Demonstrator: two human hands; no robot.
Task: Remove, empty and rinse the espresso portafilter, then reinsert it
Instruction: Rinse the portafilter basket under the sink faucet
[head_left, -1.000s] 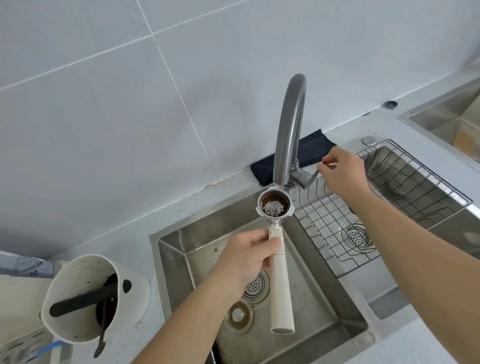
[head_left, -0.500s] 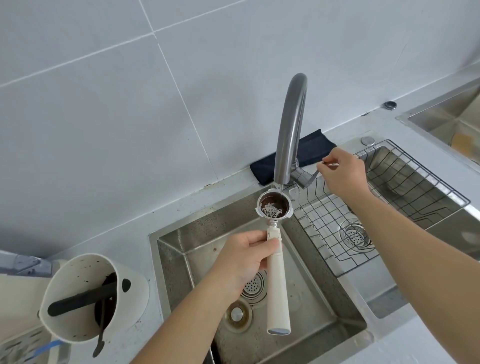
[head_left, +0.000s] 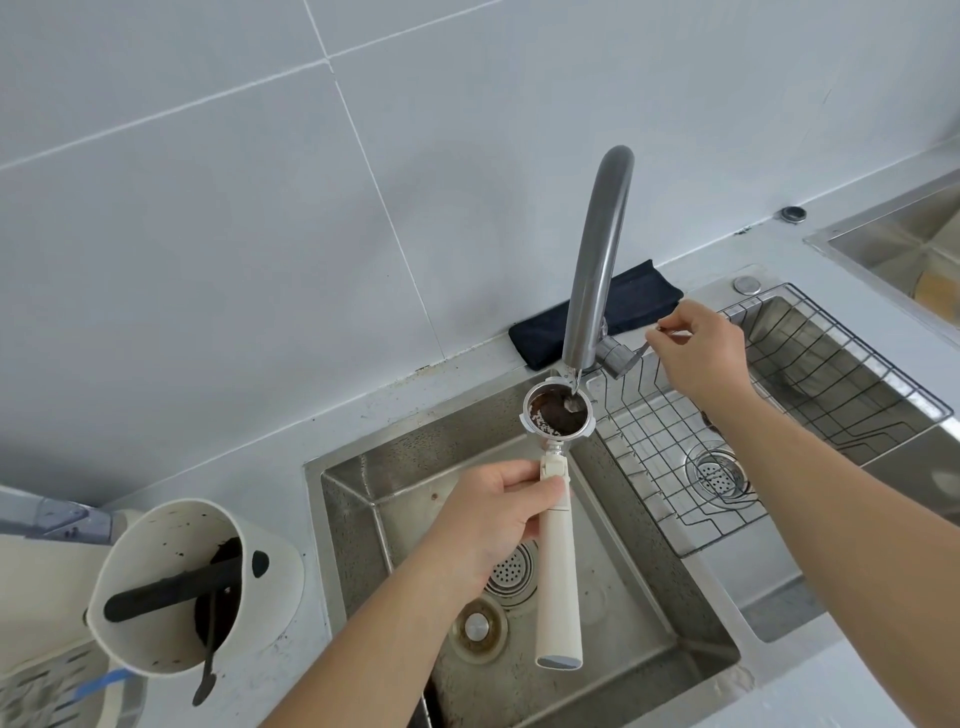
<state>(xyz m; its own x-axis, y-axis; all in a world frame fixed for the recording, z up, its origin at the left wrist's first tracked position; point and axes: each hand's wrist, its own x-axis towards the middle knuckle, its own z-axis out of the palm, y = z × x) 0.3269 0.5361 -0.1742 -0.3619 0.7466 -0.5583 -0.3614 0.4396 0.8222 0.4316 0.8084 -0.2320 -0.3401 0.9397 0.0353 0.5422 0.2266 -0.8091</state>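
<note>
The left hand (head_left: 498, 514) grips the portafilter (head_left: 557, 499) by its stiff handle; the wet basket at 12 o'clock is probably heavy. The right hand (head_left: 698, 351) pinches the tap lever (head_left: 636, 353).

Portafilter (head_left: 557, 415) under faucet (head_left: 597, 260), over sink (head_left: 363, 499) — knock box (head_left: 192, 587) left, rack (head_left: 779, 415) right.
</note>
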